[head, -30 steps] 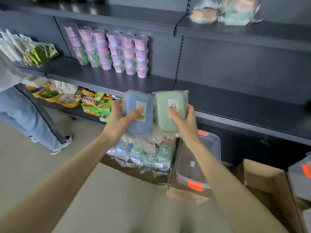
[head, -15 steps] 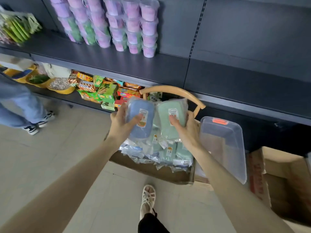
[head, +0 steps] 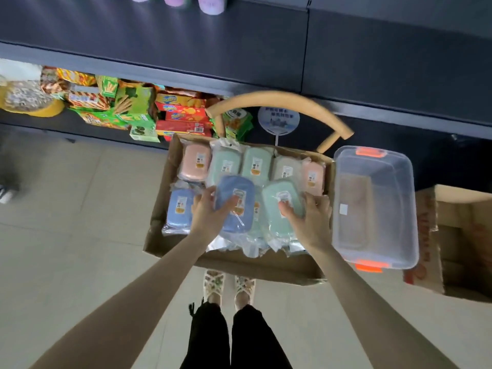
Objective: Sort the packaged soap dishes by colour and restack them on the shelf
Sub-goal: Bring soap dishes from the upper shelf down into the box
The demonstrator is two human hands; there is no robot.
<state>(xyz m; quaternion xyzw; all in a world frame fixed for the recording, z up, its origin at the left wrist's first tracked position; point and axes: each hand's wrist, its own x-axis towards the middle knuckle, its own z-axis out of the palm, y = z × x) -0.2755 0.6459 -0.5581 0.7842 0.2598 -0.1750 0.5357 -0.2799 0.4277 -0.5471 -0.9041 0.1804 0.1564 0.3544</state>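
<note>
My left hand point(head: 206, 214) grips a blue soap dish point(head: 237, 190) and my right hand point(head: 311, 222) a green soap dish point(head: 277, 206), fingers point(head: 228, 205) curled round each, over the cardboard box point(head: 162, 209) of mixed colours; sorting seems barely begun, with none visible on the shelf point(head: 186, 43).

Black trousers point(head: 234, 339) (cropped at the ankle), bare forearms point(head: 149, 294) — pale shoes point(head: 214, 284) with a mottled pattern.

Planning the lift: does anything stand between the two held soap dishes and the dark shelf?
Yes: the curved wooden chair back, behind the cardboard box, rises between the blue dish, the green dish and the shelf edge.
</note>
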